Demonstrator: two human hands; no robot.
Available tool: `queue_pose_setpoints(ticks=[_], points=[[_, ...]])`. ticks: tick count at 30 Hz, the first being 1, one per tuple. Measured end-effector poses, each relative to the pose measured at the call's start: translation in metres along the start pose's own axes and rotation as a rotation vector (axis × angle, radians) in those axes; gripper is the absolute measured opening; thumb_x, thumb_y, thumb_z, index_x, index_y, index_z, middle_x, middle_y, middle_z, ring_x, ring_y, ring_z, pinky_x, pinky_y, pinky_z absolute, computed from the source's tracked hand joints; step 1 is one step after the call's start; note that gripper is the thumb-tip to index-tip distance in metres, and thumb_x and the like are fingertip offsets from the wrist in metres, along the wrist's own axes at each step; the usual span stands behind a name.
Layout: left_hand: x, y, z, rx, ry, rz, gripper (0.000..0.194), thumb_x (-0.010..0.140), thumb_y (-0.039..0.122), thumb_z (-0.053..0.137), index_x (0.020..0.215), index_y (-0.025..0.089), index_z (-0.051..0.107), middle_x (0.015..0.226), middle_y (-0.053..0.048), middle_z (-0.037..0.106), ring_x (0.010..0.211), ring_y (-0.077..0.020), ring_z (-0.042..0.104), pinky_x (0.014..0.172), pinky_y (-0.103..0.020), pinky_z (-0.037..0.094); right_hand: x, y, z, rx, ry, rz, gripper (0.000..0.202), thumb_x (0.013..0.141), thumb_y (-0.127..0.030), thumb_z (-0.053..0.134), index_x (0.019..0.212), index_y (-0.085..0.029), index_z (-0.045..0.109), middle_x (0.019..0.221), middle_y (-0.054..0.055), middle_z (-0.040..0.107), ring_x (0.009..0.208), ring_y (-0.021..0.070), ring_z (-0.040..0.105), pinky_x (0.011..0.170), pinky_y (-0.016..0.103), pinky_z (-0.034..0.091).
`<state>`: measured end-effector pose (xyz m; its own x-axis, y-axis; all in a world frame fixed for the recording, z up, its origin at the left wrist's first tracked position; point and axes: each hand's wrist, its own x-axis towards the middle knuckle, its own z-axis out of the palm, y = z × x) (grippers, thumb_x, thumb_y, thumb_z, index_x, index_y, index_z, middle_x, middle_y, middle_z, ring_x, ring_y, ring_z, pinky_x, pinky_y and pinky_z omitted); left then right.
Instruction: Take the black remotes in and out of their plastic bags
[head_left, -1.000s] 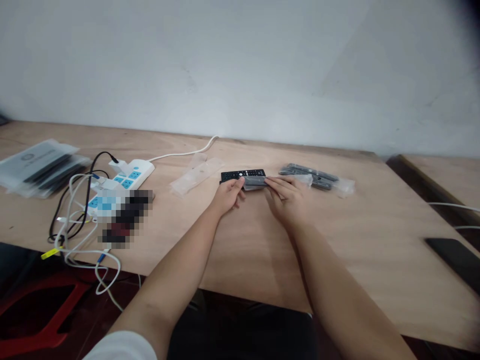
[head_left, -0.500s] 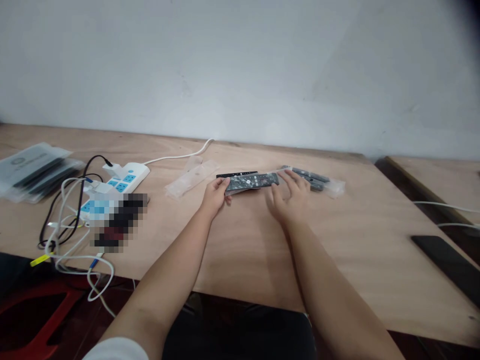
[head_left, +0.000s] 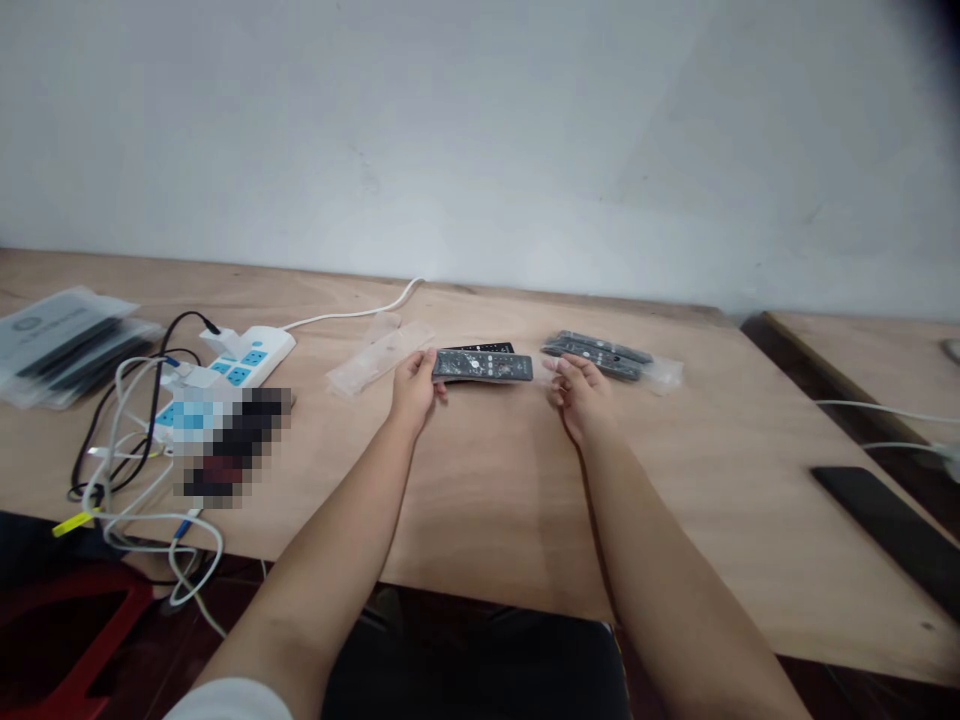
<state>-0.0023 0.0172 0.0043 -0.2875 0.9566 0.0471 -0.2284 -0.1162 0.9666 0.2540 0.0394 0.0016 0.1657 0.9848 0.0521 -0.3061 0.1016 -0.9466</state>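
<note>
A black remote control (head_left: 484, 366) with a shiny film over its buttons is gripped at its left end by my left hand (head_left: 417, 388). Behind it on the table (head_left: 495, 480) lies another black remote (head_left: 501, 348), partly covered from view. My right hand (head_left: 581, 388) is just past the held remote's right end, thumb and fingertips pinched on a clear plastic sleeve (head_left: 547, 374). Beyond that hand sit several bagged remotes (head_left: 600, 352). Flattened clear sleeves (head_left: 379, 355) rest left of my left hand.
At the left are a white power strip (head_left: 266, 350) with tangled cables, a pixelated dark object (head_left: 236, 445) and bagged dark items (head_left: 67, 340). A black flat object (head_left: 885, 530) lies at the right edge. A pale wall (head_left: 480, 150) rises behind.
My left hand and the held remote have shifted slightly left. My right hand has come off the remote's right end, its fingers now closed on the clear sleeve.
</note>
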Motion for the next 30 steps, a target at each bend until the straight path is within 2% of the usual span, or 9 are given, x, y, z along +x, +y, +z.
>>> queue_pose_setpoints(ticks=[4,8,11,15,20,24,27,30], points=[[0.001,0.001,0.0,-0.015,0.048,-0.001,0.053,0.083,0.07,0.068,0.073,0.02,0.056,0.048,0.005,0.052,0.037,-0.0102,0.048,0.037,-0.023,0.046,0.002,0.001,-0.002,-0.004,-0.047,0.019,0.048,0.06,-0.051,0.092,0.086,-0.022,0.065,0.075,-0.004,0.066,0.05,0.0052,0.047,0.04,0.017,0.029],[0.002,0.0,0.0,-0.028,0.052,0.003,0.054,0.081,0.072,0.069,0.071,0.02,0.057,0.046,0.005,0.052,0.036,-0.0111,0.049,0.036,-0.024,0.046,0.001,0.003,-0.003,-0.052,-0.132,0.018,0.042,0.066,-0.057,0.088,0.081,-0.021,0.07,0.069,-0.002,0.064,0.051,0.0067,0.046,0.041,0.019,0.026],[0.002,-0.001,0.0,-0.026,0.031,0.005,0.054,0.08,0.071,0.07,0.07,0.019,0.058,0.045,0.004,0.052,0.035,-0.0112,0.049,0.035,-0.024,0.045,-0.001,0.004,-0.004,-0.095,-0.202,0.019,0.043,0.07,-0.06,0.084,0.086,-0.021,0.076,0.061,-0.002,0.06,0.052,0.0088,0.044,0.043,0.022,0.025],[0.002,-0.002,-0.001,-0.032,0.03,-0.002,0.053,0.082,0.068,0.07,0.071,0.018,0.06,0.045,0.004,0.052,0.034,-0.0108,0.049,0.036,-0.023,0.045,-0.001,0.007,-0.005,-0.142,-0.221,0.043,0.048,0.07,-0.065,0.083,0.095,-0.023,0.079,0.066,-0.001,0.064,0.058,0.0115,0.05,0.047,0.023,0.03],[0.004,-0.004,-0.002,-0.055,0.064,0.008,0.051,0.081,0.066,0.072,0.071,0.017,0.061,0.047,0.004,0.053,0.034,-0.0102,0.048,0.035,-0.023,0.045,0.001,0.01,-0.008,-0.218,-0.273,0.066,0.047,0.07,-0.07,0.081,0.086,-0.025,0.078,0.069,0.001,0.068,0.06,0.0121,0.052,0.053,0.026,0.035],[0.004,-0.004,-0.003,-0.05,0.059,0.004,0.052,0.079,0.066,0.074,0.072,0.015,0.064,0.047,0.003,0.054,0.035,-0.011,0.05,0.036,-0.024,0.047,0.001,0.01,-0.011,-0.29,-0.35,0.068,0.047,0.077,-0.069,0.077,0.1,-0.028,0.081,0.08,0.002,0.073,0.072,0.0154,0.06,0.062,0.028,0.042],[0.003,-0.002,-0.002,-0.053,0.047,0.004,0.055,0.077,0.067,0.075,0.081,0.013,0.071,0.049,0.002,0.057,0.037,-0.0113,0.051,0.036,-0.025,0.048,-0.001,0.008,-0.011,-0.313,-0.366,0.068,0.044,0.078,-0.067,0.078,0.101,-0.03,0.081,0.083,0.001,0.073,0.074,0.0148,0.06,0.068,0.029,0.046],[0.001,0.0,-0.002,-0.038,0.025,0.001,0.059,0.078,0.068,0.074,0.094,0.011,0.075,0.052,0.001,0.06,0.037,-0.0109,0.051,0.038,-0.025,0.049,-0.002,0.007,-0.01,-0.308,-0.339,0.054,0.041,0.075,-0.066,0.081,0.092,-0.028,0.082,0.079,0.0,0.071,0.071,0.0133,0.059,0.072,0.029,0.048]])
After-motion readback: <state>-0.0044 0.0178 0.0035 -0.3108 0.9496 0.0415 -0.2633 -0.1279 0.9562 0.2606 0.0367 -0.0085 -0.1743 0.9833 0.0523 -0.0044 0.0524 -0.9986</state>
